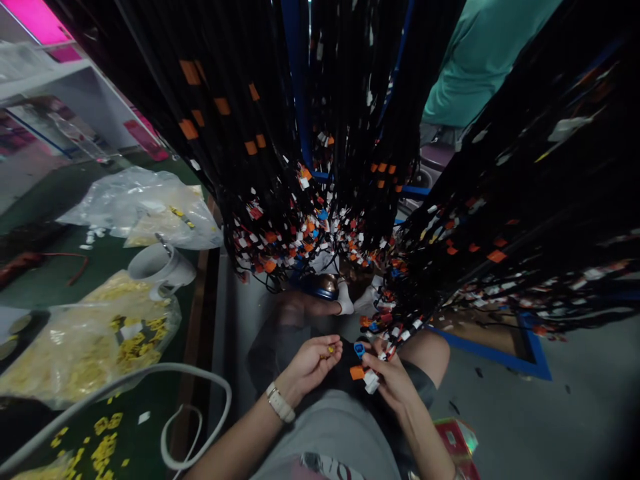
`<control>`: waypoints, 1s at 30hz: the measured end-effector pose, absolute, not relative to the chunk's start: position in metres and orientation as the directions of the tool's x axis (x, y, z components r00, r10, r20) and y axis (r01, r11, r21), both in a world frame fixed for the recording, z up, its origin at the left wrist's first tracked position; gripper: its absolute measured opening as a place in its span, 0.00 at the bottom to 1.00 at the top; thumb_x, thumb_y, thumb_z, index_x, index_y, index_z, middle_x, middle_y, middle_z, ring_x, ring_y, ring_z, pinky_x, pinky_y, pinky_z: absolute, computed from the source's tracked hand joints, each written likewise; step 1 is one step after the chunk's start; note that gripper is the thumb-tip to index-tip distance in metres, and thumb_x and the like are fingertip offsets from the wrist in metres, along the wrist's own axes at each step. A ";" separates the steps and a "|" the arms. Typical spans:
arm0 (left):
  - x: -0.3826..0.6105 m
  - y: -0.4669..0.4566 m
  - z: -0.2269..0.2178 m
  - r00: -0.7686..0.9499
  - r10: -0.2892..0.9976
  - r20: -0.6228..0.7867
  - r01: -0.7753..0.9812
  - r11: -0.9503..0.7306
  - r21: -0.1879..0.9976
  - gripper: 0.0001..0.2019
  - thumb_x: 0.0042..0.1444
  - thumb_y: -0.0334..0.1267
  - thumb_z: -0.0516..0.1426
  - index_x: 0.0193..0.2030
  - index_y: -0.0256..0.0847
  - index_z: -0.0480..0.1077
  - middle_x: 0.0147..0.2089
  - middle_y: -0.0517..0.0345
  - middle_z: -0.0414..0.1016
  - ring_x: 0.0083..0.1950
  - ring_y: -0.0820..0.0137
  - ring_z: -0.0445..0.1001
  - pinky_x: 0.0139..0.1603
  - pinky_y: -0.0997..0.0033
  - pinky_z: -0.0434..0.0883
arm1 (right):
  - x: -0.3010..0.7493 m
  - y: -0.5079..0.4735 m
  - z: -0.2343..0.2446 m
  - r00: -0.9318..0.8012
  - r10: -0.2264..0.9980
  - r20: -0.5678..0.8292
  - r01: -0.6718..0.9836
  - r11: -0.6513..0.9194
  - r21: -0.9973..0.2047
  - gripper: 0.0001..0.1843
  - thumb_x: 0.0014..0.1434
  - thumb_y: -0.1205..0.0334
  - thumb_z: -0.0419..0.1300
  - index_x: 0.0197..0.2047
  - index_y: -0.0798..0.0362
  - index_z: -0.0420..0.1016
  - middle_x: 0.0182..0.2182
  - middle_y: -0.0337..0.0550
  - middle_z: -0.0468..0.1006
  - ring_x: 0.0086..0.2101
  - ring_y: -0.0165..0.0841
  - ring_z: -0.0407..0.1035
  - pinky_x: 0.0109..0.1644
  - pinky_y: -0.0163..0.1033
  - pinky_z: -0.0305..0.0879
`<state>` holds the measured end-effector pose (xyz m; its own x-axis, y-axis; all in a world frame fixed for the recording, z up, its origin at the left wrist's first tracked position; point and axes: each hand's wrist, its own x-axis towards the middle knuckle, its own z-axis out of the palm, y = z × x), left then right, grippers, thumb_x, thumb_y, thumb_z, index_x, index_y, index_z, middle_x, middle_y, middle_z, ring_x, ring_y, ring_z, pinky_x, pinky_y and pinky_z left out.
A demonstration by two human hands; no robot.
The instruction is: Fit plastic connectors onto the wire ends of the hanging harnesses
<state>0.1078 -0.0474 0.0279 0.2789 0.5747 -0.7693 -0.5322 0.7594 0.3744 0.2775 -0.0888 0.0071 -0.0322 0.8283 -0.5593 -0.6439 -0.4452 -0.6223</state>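
My left hand [311, 362], with a pale watch on the wrist, is turned palm up above my lap. Its curled fingers hold a small yellow plastic piece [331, 349]. Close by on the right, my right hand [393, 375] is closed around the end of a wire harness. A blue connector [359, 349] sticks out by its thumb, facing my left hand. An orange connector [357, 372] and a white connector [371, 381] hang from the same wires below it. The two hands are apart.
Black wire harnesses [345, 100] hang in thick bundles ahead. On the green table [50, 267] at left are a plastic bag of yellow parts [90, 333], a whitish cup [163, 263], another clear bag [145, 200] and loose yellow pieces [103, 443]. A person in green [480, 60] is behind the harnesses.
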 end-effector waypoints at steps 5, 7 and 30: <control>0.108 -0.051 0.032 0.323 0.607 -0.726 -0.541 0.748 0.385 0.08 0.52 0.18 0.54 0.37 0.25 0.72 0.39 0.41 0.76 0.40 0.70 0.77 0.46 0.75 0.73 | 0.276 -0.091 0.004 -0.012 0.847 -0.531 -0.611 -0.427 -0.667 0.24 0.37 0.66 0.73 0.24 0.51 0.57 0.35 0.39 0.79 0.25 0.27 0.67 0.30 0.34 0.63; 0.106 -0.050 0.032 0.337 0.611 -0.716 -0.532 0.751 0.391 0.07 0.54 0.20 0.55 0.39 0.25 0.72 0.37 0.43 0.77 0.38 0.71 0.77 0.43 0.76 0.74 | 0.275 -0.091 0.004 -0.001 0.849 -0.528 -0.602 -0.422 -0.678 0.25 0.37 0.65 0.73 0.23 0.51 0.56 0.35 0.40 0.79 0.25 0.27 0.67 0.31 0.35 0.63; 0.100 -0.055 0.030 0.421 0.627 -0.656 -0.367 0.778 0.509 0.12 0.45 0.30 0.65 0.38 0.29 0.75 0.28 0.55 0.72 0.26 0.80 0.69 0.26 0.83 0.65 | 0.265 -0.094 0.007 0.007 0.863 -0.505 -0.539 -0.422 -0.729 0.25 0.37 0.61 0.73 0.22 0.51 0.56 0.33 0.41 0.79 0.23 0.27 0.65 0.28 0.34 0.60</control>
